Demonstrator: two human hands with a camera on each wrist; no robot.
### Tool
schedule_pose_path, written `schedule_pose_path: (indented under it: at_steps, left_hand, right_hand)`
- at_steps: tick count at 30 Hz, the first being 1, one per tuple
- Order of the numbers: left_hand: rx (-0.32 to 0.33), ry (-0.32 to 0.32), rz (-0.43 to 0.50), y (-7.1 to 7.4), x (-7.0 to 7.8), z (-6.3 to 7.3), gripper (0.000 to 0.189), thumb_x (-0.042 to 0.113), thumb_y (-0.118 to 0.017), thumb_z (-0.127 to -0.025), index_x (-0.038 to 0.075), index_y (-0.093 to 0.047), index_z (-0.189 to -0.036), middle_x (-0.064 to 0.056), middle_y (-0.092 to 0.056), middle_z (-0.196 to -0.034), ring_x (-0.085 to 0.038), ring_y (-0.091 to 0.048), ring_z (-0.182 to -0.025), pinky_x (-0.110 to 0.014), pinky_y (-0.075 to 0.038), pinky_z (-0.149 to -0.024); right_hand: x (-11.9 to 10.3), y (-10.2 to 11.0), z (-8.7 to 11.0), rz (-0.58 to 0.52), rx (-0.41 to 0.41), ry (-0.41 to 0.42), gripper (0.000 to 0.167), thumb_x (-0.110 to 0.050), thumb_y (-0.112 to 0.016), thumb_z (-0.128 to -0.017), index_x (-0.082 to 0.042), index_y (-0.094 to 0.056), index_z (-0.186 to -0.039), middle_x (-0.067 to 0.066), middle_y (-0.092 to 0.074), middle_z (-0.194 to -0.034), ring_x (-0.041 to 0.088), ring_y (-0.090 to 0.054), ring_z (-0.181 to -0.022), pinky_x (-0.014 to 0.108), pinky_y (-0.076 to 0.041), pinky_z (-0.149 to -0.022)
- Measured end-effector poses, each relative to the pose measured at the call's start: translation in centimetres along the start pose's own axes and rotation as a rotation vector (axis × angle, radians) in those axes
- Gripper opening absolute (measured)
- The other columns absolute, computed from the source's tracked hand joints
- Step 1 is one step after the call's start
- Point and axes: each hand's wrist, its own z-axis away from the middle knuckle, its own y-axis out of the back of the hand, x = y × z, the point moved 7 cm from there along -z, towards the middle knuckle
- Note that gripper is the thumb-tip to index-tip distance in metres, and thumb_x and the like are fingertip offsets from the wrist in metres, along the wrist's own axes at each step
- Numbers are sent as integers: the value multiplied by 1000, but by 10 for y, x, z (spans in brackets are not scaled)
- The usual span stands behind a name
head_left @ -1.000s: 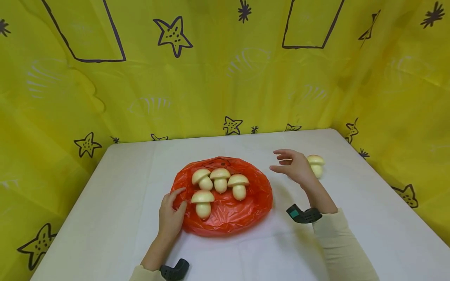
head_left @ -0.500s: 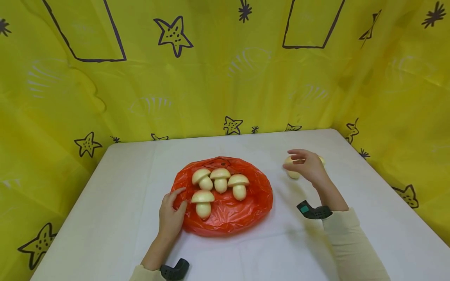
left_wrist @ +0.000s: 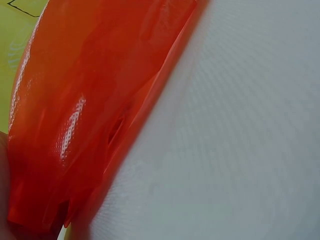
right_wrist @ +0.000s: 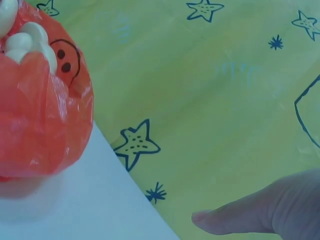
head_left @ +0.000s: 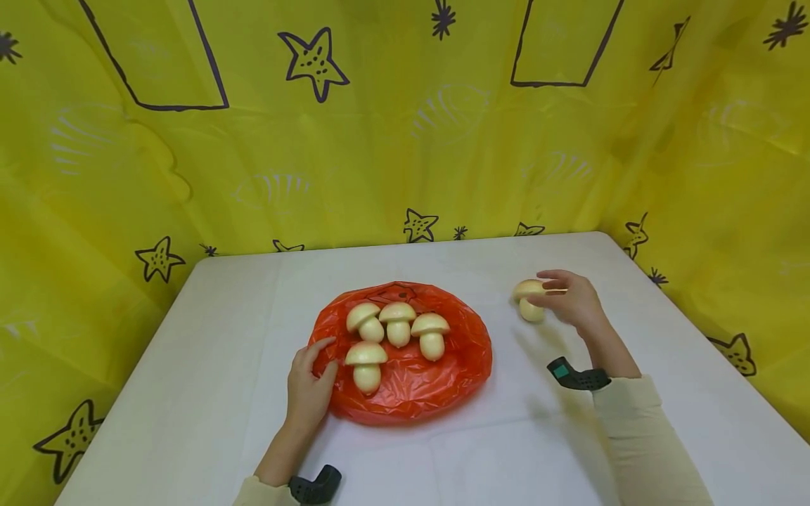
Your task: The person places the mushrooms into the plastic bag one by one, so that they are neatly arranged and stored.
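Note:
A red plastic bag (head_left: 430, 390), its mouth spread open, lies on the table with several cream toy mushrooms (head_left: 365, 365) inside. At its left rim, my left hand (head_left: 308, 390) holds the edge, thumb and index finger reaching over the rim. In the left wrist view, the bag's outer wall (left_wrist: 85, 100) fills the left side. My right hand (head_left: 572, 301) is above the table's right side, fingers apart and loosely bent. Just left of it stands another toy mushroom (head_left: 530, 309), partly covered by the fingers. The right wrist view shows only a thumb (right_wrist: 240, 212) of that hand.
A white table (head_left: 209, 393) bears everything, and a yellow patterned curtain (head_left: 367, 154) hangs behind and beside it. A dark band (head_left: 579, 377) sits on my right wrist, and another (head_left: 316, 485) on my left wrist.
My right hand has moved rightward, uncovering one toy mushroom and hiding the mushroom farther right behind it. My left hand and the bag have stayed in place.

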Motion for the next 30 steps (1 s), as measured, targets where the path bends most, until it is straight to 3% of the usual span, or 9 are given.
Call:
schedule_pose_path:
  at_steps: [12,19,30]
  left_hand:
    - [-2,19,2,0,-1,0,33,0,-54,-85,5,-59,-117,-18,-50,-110,-31,-46,-104,-49,-42,-88]
    - [8,-1,-2,0,0,0,33,-1,-54,-84,5,-60,-116,-17,-50,-109,-31,-47,-102,-48,-43,-87]
    - [8,-7,2,0,0,-1,33,-1,-54,-84,5,-60,-116,-18,-51,-109,-31,-47,-103,-49,-43,-88]
  right_hand:
    - [5,4,-10,63,45,52,57,-12,-69,-79,10,-46,-126,35,-46,-120,45,-43,-111,51,-40,-88]
    - [6,3,-17,120,53,82,54,-11,-70,-78,10,-49,-123,35,-48,-117,45,-44,-108,51,-40,-85]
    - [11,-5,-27,199,27,-8,49,-14,-67,-79,9,-51,-120,34,-46,-117,45,-44,-103,52,-39,-84]
